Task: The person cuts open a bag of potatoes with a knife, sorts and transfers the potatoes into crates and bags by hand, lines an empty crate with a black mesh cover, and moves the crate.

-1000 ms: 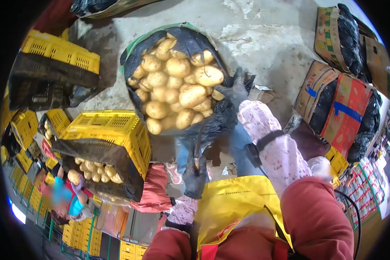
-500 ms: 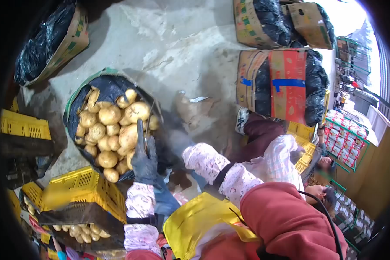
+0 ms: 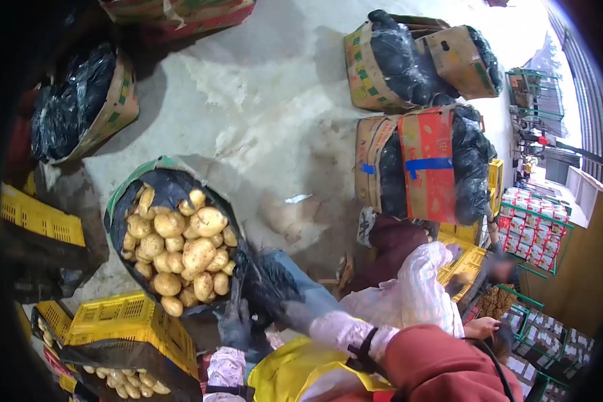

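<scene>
A carton (image 3: 116, 201) lined with black plastic stands at centre left, filled with large pale potatoes (image 3: 197, 256). My left hand (image 3: 234, 327), in a dark glove, is at the carton's near edge, below the potatoes. Its fingers stretch upward, with nothing clear between them. To the right, my right hand (image 3: 297, 316) is smeared by motion. Black plastic liner (image 3: 269, 280) stretches from the carton's right side to that hand, which appears closed on it. Its exact grip is blurred.
Yellow crates (image 3: 124, 320) stand at lower left, one with potatoes (image 3: 130, 382) beside it. Cartons with black plastic (image 3: 425, 164) stand at right, another carton (image 3: 110, 110) at upper left. A person in a checked sleeve (image 3: 419, 281) is close on my right.
My left hand has come off the potatoes to the carton's near edge. My right hand has moved down, and black liner now stretches toward it. The view has shifted, so the carton appears lower.
</scene>
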A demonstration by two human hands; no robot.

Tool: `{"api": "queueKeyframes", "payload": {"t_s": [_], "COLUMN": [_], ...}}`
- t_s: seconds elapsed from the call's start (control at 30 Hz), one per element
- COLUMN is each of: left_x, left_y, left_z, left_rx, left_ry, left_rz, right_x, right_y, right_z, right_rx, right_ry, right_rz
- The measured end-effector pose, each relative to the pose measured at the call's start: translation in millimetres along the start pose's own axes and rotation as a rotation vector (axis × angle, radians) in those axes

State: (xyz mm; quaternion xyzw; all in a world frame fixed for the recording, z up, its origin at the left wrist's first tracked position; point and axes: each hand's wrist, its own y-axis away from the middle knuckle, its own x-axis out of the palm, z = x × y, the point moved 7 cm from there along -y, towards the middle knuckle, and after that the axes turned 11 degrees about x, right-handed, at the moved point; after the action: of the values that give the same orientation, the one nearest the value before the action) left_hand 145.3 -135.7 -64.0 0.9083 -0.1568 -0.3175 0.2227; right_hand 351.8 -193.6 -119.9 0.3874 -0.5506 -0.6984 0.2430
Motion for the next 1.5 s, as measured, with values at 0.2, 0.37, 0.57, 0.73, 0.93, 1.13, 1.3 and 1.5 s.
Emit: {"api": "queueKeyframes", "payload": {"t_s": [0.2, 0.37, 0.57, 0.73, 0.93, 1.13, 1.3, 1.5], "left_x": [-20.8, -0.2, 29.8, -16.2, -30.3, -27.9, -29.0, -50.5], "left_y": [17.1, 61.9, 113.8, 136.9, 148.8, 137.1, 110.3, 78.6], "left_z": [3.5, 38.7, 88.3, 117.9, 164.6, 195.4, 209.4, 205.9], "left_rx": [-0.243, -0.451, -0.506, -0.553, -0.436, -0.3, -0.383, -0.302], "left_ry": [0.463, 0.689, 1.223, 1.405, 1.366, 1.141, 1.177, 1.097], "left_rz": [-0.368, -0.496, -0.725, -0.904, -1.006, -1.267, -1.149, -1.133], "right_x": [-93.2, -110.2, -50.2, 101.0, 233.0, 295.3, 332.7, 366.0], "right_y": [-23.3, -16.1, 48.2, 35.9, -24.0, -63.5, -111.5, -146.1], "right_z": [62.1, 98.3, 141.3, 92.5, -19.1, -61.3, -83.1, -60.7], "right_rx": [-0.037, -0.351, -0.618, -0.269, -0.138, -0.426, -0.339, -0.403], "right_ry": [-0.136, -0.138, 0.251, 0.348, 0.676, 0.696, 0.66, 0.528], "right_rz": [-0.333, -0.42, -0.513, 0.116, 0.184, 0.148, 0.389, 0.469]}}
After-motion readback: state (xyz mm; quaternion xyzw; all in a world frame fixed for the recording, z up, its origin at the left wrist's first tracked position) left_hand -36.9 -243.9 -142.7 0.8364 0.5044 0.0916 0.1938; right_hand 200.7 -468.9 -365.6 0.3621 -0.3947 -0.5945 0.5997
